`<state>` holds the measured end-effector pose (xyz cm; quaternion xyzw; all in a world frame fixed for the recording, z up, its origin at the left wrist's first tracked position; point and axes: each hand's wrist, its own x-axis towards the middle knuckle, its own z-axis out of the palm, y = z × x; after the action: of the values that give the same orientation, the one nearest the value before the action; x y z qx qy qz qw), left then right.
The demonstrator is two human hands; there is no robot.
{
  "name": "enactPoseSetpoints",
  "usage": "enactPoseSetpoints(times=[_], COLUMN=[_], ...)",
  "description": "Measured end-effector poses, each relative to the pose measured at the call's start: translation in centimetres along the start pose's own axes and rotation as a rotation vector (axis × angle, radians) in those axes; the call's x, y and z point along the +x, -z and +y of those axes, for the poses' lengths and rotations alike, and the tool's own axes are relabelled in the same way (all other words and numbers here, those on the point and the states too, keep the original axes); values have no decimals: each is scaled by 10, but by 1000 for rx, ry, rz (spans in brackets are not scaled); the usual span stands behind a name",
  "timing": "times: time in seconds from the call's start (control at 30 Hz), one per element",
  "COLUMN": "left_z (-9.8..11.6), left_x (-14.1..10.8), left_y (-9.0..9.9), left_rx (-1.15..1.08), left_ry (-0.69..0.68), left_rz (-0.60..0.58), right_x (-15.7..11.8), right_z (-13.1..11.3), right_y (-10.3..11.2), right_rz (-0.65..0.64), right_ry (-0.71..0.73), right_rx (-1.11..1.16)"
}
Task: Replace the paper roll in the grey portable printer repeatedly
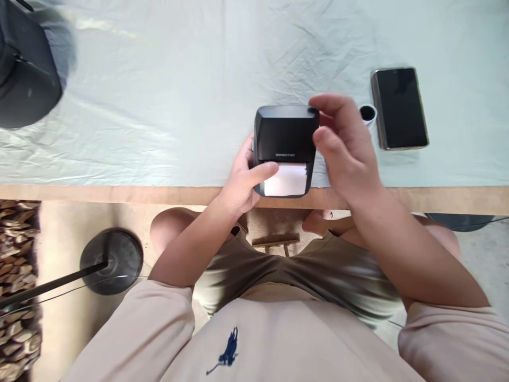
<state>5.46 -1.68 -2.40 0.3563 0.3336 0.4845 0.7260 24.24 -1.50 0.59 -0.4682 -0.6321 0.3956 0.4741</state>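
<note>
Cloth-covered table point(119, 193), with a black printer point(286, 132) held over its near edge. Right hand point(345, 143) — half open, fingers curled, contact unclear — at the printer's right side; left hand point(245, 180) gripping its left, thumb on white paper point(288, 180). Farther right: phone point(401, 109), beside a small white roll point(373, 124).
</note>
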Motion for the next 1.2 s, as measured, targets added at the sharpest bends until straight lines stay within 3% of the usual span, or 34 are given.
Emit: enactPoseSetpoints(times=[0.1, 0.23, 0.5, 0.63, 0.77, 0.97, 1.1, 1.2], left_z=[4, 7, 6, 4, 3, 3, 2, 3], left_x=[-5, -9, -7, -3, 0, 1, 2, 2], left_y=[-6, -10, -9, -8, -9, -11, -10, -10], left_rx=[-74, -60, -28, -80, -116, -113, -82, -72], left_ry=[12, 41, 48, 132, 140, 89, 64, 96], left_rz=[15, 28, 29, 68, 194, 175, 230, 217], right_x=[-6, -12, -10, -6, -4, -6, -7, -5], right_z=[-1, 4, 13, 17, 9, -4, -10, -18], right_y=[-6, -9, 6, 12, 18, 26, 27, 28], right_rz=[-90, -115, -195, -231, -186, -260, -208, -23], right_ry=[12, 30, -5, 49, 122, 151, 181, 247], right_rx=[4, -15, -47, -49, -226, -241, -264, -414])
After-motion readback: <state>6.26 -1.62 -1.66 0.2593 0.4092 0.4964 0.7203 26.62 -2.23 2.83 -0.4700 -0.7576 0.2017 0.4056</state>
